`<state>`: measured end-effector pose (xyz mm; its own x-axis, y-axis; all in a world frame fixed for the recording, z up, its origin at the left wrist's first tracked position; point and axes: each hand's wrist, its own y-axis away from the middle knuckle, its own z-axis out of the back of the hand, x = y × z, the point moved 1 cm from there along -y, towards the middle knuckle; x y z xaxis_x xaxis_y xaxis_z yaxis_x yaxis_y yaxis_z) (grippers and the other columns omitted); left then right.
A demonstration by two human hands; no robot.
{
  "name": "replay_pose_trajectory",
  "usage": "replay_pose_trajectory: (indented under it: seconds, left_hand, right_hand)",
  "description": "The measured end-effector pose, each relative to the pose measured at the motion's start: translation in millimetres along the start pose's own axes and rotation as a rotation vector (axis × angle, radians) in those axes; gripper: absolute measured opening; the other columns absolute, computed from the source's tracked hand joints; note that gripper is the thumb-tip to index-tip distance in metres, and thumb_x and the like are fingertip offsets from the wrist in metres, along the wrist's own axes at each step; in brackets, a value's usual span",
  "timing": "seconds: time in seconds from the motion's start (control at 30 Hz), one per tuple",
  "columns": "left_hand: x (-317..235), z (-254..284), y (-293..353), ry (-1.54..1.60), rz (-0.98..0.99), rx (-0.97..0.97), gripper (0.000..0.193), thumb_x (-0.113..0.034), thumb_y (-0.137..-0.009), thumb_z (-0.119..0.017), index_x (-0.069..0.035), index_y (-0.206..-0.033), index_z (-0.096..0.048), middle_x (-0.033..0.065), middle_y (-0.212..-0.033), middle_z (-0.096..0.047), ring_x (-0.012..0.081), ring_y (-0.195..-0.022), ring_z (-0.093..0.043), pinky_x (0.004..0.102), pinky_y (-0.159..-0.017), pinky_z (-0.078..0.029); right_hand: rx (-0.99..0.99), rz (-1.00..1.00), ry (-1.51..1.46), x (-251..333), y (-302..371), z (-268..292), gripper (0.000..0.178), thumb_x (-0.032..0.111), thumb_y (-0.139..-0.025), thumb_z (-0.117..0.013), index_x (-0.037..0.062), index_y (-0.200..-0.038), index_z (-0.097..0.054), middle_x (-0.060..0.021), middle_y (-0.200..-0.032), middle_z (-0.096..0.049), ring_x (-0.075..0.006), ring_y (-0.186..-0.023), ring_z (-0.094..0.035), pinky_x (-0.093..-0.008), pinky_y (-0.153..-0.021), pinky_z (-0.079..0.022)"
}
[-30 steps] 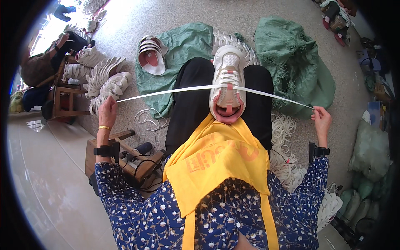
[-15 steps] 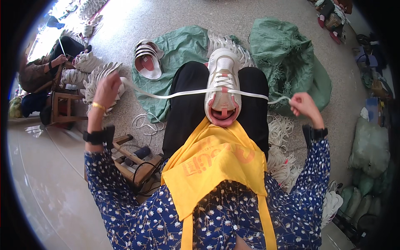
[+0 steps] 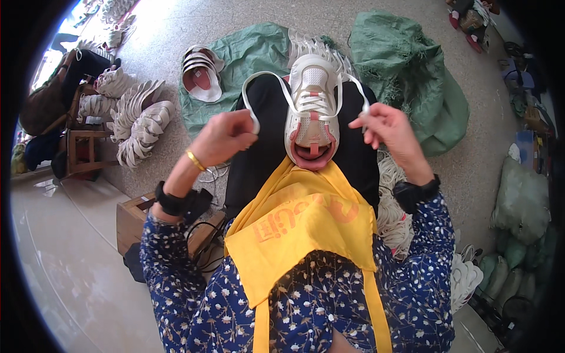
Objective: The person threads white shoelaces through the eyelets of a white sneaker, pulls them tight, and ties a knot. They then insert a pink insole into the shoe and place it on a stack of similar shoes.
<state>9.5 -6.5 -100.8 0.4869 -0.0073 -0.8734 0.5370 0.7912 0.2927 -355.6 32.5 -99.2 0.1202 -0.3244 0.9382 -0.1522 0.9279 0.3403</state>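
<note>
One yellow cloth apron [image 3: 300,212] with orange print lies nearest my camera. Beyond it, I see the left hand [image 3: 226,134] with its fingers curled closed on a flat white shoelace [image 3: 245,93], and the right hand [image 3: 388,130] pinching the same lace, its other fingers loosely bent. Between them, a white sneaker with pink trim [image 3: 309,130] sits at the black-trousered knees [image 3: 266,112], opening toward me. Farther off, nested white shoe uppers with pink linings [image 3: 203,73] rest on a flattened green woven sack [image 3: 244,56].

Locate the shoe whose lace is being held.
In the head view, the shoe lies upper centre between the knees, just above the apron, with the left hand and right hand to either side.
</note>
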Motion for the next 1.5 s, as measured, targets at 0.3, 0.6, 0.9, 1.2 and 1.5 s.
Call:
replay_pose_trajectory:
  seconds: [0.3, 0.6, 0.9, 1.2, 1.5]
  left_hand:
    - [10, -48, -27, 0.413, -0.119, -0.121, 0.012, -0.003, -0.096, -0.065, -0.002, -0.091, -0.054, 0.0023, -0.084, -0.064, 0.0085, -0.075, -0.066, 0.0231, -0.066, -0.055]
    - [11, -55, -34, 0.489, -0.125, -0.2, 0.014, -0.003, -0.097, -0.065, -0.001, -0.09, -0.053, 0.005, -0.087, -0.067, 0.0109, -0.079, -0.069, 0.0238, -0.071, -0.058]
    - [13, -59, -36, 0.498, -0.134, -0.234, 0.014, -0.003, -0.098, -0.065, -0.002, -0.09, -0.053, 0.0037, -0.088, -0.066, 0.0102, -0.081, -0.069, 0.0242, -0.072, -0.058]
    - [17, -62, -36, 0.521, -0.136, -0.246, 0.013, -0.002, -0.097, -0.064, -0.002, -0.091, -0.053, 0.0035, -0.089, -0.066, 0.0098, -0.082, -0.069, 0.024, -0.074, -0.059]
    - [11, -68, -39, 0.527, -0.166, -0.334, 0.013, 0.007, -0.092, -0.061, 0.002, -0.087, -0.05, 0.0049, -0.084, -0.063, 0.0145, -0.083, -0.073, 0.027, -0.07, -0.062]
  right_hand:
    - [-0.044, 0.216, -0.106, -26, -27, -42, 0.005, 0.002, -0.095, -0.069, -0.0026, -0.097, -0.066, -0.0039, -0.086, -0.07, -0.0086, -0.076, -0.069, -0.0236, -0.07, -0.06]
    - [-0.18, 0.278, -0.001, -26, -22, -46, 0.008, -0.004, -0.092, -0.068, -0.0006, -0.09, -0.061, -0.0063, -0.088, -0.072, -0.0119, -0.082, -0.072, -0.0263, -0.076, -0.061]
    - [-0.224, 0.333, 0.041, -26, -15, -55, 0.011, -0.006, -0.089, -0.071, 0.0001, -0.089, -0.061, -0.0051, -0.084, -0.072, -0.0093, -0.08, -0.071, -0.024, -0.073, -0.058]
    - [-0.281, 0.408, 0.295, -20, -16, -58, 0.014, -0.003, -0.085, -0.074, 0.0007, -0.086, -0.061, -0.0077, -0.079, -0.071, -0.0118, -0.071, -0.072, -0.0259, -0.064, -0.057]
    - [-0.256, 0.594, 0.727, -8, -17, -69, 0.016, 0.0, -0.083, -0.074, 0.0014, -0.088, -0.059, -0.0124, -0.079, -0.067, -0.024, -0.068, -0.071, -0.0332, -0.062, -0.054]
